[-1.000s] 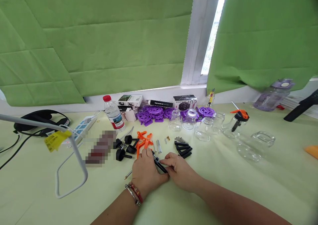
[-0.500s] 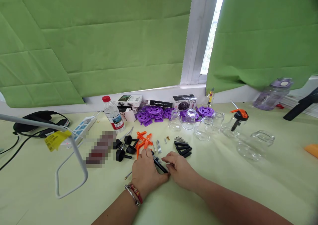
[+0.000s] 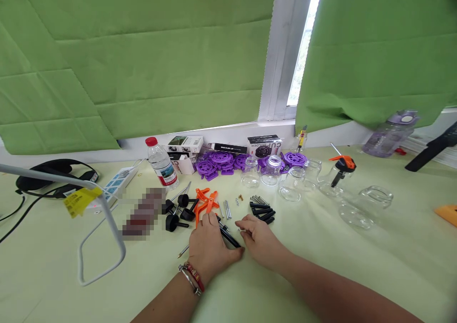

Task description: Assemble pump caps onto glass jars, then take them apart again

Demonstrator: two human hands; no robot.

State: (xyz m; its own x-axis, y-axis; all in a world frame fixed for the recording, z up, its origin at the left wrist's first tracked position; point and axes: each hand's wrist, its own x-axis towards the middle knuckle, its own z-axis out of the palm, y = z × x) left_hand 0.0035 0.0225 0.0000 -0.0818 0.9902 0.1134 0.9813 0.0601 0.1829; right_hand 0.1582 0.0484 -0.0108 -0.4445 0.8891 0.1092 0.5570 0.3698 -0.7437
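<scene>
Black tubular parts [image 3: 230,238] with silvery pieces lie slanted on the table, and my left hand [image 3: 210,241] is curled round them, its thumb at their near end. Just to their right, my right hand [image 3: 259,239] has thumb and forefinger pinched on a tiny light-coloured piece too small to name. Beyond the hands are orange clamp-like parts [image 3: 207,200], metal rods [image 3: 227,209], small brass pieces [image 3: 241,197], springs [image 3: 259,200] and several black tubes [image 3: 263,212]. A pen-like rod with a brass tip [image 3: 183,251] pokes out left of my left hand.
Black knobbed parts [image 3: 173,223] lie left of the clamps. Behind stand a water bottle [image 3: 162,163], boxes [image 3: 264,146], purple parts [image 3: 221,158] and glass jars [image 3: 290,184]. A grey wire frame [image 3: 119,237] rises at the left; an orange-topped item [image 3: 343,163] is at the right.
My right hand has shifted slightly right, away from the black parts, and a tiny piece now shows at its fingertips. My left hand keeps its place.
</scene>
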